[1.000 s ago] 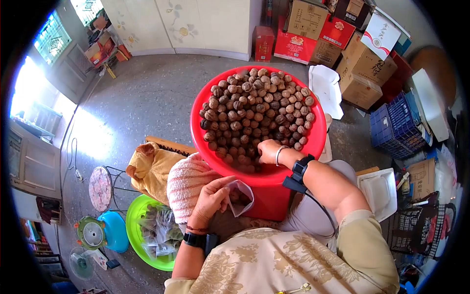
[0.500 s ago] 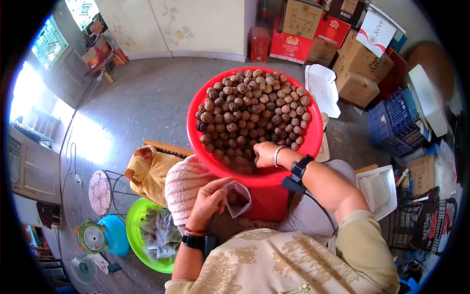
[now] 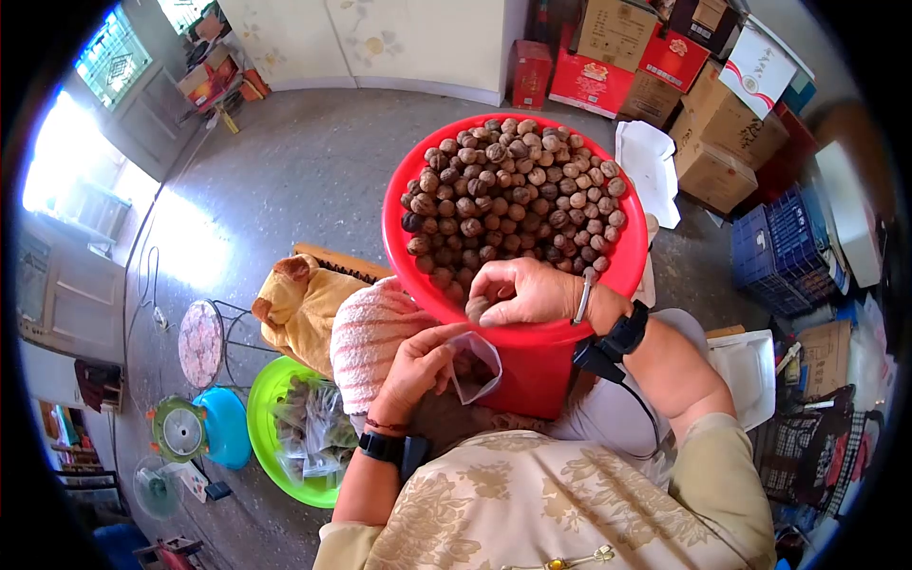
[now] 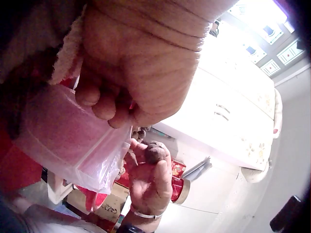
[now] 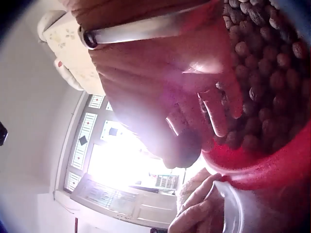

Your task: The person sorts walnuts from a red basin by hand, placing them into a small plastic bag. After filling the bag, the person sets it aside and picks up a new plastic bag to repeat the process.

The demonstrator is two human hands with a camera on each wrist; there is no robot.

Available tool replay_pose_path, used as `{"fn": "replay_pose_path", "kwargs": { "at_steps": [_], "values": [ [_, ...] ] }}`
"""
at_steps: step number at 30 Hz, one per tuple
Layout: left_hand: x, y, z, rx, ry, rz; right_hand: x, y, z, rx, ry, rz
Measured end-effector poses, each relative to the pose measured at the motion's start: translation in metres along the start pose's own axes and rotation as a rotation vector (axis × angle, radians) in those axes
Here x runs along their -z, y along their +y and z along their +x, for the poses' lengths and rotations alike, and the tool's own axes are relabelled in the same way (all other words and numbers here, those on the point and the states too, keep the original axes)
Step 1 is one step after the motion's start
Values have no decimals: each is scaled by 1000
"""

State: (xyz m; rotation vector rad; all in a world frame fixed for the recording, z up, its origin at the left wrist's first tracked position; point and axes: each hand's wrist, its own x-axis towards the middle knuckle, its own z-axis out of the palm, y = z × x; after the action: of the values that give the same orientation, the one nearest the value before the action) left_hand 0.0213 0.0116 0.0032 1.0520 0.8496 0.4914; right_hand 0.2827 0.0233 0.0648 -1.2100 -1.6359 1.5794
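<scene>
A red basin heaped with walnuts stands in front of the person. Over its near rim the right hand pinches a walnut between thumb and fingers; the left wrist view also shows this walnut in the right hand. Just below and left of the rim, the left hand grips the edge of a clear plastic bag, its mouth held apart, with walnuts inside. In the left wrist view the bag hangs from the curled fingers of the left hand.
A green basin with filled plastic bags is at the lower left, beside a blue basin and a round stool. A striped towel lies by the left hand. Cardboard boxes and a blue crate stand at the right.
The right hand has risen out of the walnuts to the basin's near rim, and a walnut now shows in its fingers. The left hand still holds the bag.
</scene>
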Motion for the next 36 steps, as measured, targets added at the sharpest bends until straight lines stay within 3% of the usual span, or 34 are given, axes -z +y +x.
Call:
{"fn": "replay_pose_path", "kwargs": {
  "at_steps": [2, 3, 6, 8, 11, 13, 17, 19, 22, 28, 35, 36],
  "values": [
    [-2, 0, 1, 11, 22, 1, -4, -8, -4, 41, -115, 66],
    [0, -2, 2, 3, 11, -10, 0, -7, -4, 85, -52, -115],
    [1, -3, 2, -9, -7, -12, 11, 10, 3, 9, 139, -208],
    [0, -2, 2, -16, -16, -3, 22, 30, 9, 54, 258, -318],
    [1, -1, 2, -5, -11, 20, 32, 53, 12, -119, 280, -433],
    [3, -3, 2, -30, -30, 11, 37, 78, 18, -238, 157, -723],
    [5, -5, 4, -21, -41, -5, 36, 111, 25, -332, 7, -848],
    [3, -3, 3, -31, -34, 16, 35, 117, 33, -419, -182, -915],
    [3, -4, 3, -25, -33, 26, 35, 132, 39, -469, -257, -926],
    [9, -12, 6, -41, -56, 6, 32, 132, 43, -536, -373, -857],
    [4, -8, 5, -31, -53, 14, 26, 155, 41, -502, -314, -831],
    [4, -8, 5, -32, -48, 14, 27, 154, 41, -584, -305, -801]
  ]
}}
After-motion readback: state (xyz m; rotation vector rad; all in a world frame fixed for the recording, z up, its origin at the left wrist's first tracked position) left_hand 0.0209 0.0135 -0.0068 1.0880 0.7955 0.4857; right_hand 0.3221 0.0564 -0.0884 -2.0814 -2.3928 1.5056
